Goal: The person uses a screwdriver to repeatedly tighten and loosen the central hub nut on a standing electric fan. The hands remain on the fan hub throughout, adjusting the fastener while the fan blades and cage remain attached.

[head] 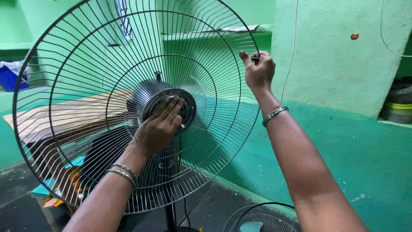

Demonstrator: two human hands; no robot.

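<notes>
A large round wire fan guard (86, 64) stands upright on a pedestal fan, filling the left and middle of the head view. My left hand (159, 126) lies flat against the guard's dark centre hub (189, 107), over the motor housing (143, 92). My right hand (259, 71) pinches the guard's outer rim at the upper right. Both wrists wear metal bangles. The fan's pole (171, 217) shows below the guard.
A second wire guard (262, 220) lies on the dark floor at the bottom. A wooden bench (56, 118) stands behind the fan on the left. Green walls close in behind and to the right, with a white cord (292, 47) hanging down and stacked round containers (397, 103) at the far right.
</notes>
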